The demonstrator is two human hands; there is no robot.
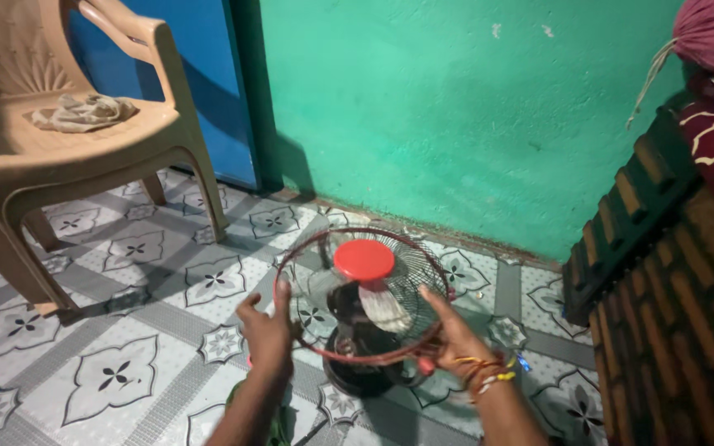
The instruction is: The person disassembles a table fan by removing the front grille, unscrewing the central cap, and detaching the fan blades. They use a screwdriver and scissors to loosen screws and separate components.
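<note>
A small table fan (363, 307) stands on the tiled floor, tilted face up, with a round red wire guard and a red cap at its centre. Pale blades show behind the wires, and a dark round base sits under it. My left hand (266, 329) grips the guard's left rim with fingers curled on the wire. My right hand (454, 332) holds the rim at the lower right; coloured threads circle that wrist.
A beige plastic chair (68, 140) with a crumpled cloth (84, 111) on its seat stands at the left, before a blue door (200, 83). A green wall (456, 107) runs behind the fan. A dark wooden furniture piece (671, 297) with patterned fabric rises at the right.
</note>
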